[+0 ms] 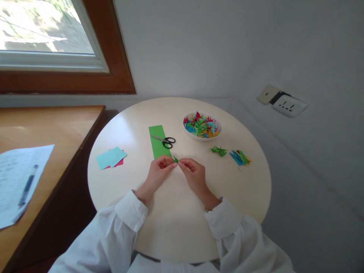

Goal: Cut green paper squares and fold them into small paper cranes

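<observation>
Between my two hands is a small folded green paper piece (175, 159), pointed like part of an origami crane. My left hand (161, 167) pinches it from the left, and my right hand (193, 170) pinches it from the right, thumbs and fingertips closed. Just beyond my left hand lies a green paper strip (158, 146). Scissors with black handles (168, 142) rest partly on that strip, blades pointing left. To the right of my hands sit a few folded green paper cranes (218, 151).
A white bowl (196, 137) full of colourful paper cranes stands at the back. Folded paper strips (240, 157) lie at the right, light blue and red paper sheets (109, 158) at the left. A wooden desk (71, 117) holds printed papers (17, 170) and a pen (28, 184).
</observation>
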The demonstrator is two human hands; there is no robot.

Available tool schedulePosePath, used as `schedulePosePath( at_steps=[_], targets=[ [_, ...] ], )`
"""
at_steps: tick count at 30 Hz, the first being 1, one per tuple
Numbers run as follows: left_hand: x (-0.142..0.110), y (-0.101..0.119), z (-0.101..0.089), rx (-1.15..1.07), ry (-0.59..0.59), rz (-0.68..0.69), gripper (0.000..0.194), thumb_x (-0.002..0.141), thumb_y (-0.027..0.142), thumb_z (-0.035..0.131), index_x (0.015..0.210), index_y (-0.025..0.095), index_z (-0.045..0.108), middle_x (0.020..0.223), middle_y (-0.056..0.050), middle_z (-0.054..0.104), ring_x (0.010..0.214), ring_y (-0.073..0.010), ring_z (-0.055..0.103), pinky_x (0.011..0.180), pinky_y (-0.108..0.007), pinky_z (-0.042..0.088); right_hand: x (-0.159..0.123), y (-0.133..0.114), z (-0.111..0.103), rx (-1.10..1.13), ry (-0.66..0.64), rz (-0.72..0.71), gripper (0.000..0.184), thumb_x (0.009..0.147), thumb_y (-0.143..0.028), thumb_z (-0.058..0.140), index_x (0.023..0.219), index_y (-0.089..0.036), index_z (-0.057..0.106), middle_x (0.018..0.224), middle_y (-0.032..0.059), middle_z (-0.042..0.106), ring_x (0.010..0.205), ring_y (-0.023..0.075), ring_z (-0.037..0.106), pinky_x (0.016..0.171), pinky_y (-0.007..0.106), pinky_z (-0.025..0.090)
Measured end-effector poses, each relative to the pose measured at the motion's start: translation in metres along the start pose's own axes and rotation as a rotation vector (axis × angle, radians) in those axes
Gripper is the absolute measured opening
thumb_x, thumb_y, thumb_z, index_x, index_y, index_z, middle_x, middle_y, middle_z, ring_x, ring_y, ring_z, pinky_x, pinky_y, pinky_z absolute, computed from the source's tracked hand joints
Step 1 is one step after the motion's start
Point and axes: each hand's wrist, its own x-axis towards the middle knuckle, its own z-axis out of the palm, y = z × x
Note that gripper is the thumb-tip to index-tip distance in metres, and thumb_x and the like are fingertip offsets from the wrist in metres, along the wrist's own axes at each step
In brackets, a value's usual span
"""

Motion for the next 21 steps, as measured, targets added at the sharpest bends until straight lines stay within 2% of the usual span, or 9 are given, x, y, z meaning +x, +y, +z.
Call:
schedulePosePath(
  at_steps=[14,21],
  targets=[
    [-0.0043,-0.0002,0.0017,0.067,0.071,-0.029,0.010,0.061,0.024,0.070,0.064,0.015,0.066,0.072,-0.004,0.067,0.067,-0.0145,0.059,0.065,-0.025,0.045,-0.0020,-0.0018,-0.0016,-0.122,-0.043,-0.066,0.009,0.074,-0.025,0.060,0.071,-0.019,0.066,0.074,0.0037,0.069,0.068,0.0160,0.061,0.066,0.029,0.050],
    [-0.0058,0.0026,0.0027,0.102,0.090,-0.007,0.008,0.061,0.021,0.068,0.060,0.015,0.064,0.068,-0.003,0.066,0.066,-0.0146,0.059,0.064,-0.026,0.045,-0.0031,-0.0006,-0.0002,-0.131,-0.035,-0.057,0.007,0.074,-0.025,0.060,0.072,-0.019,0.064,0.073,0.0030,0.067,0.067,0.0149,0.059,0.065,0.028,0.049]
  ],
)
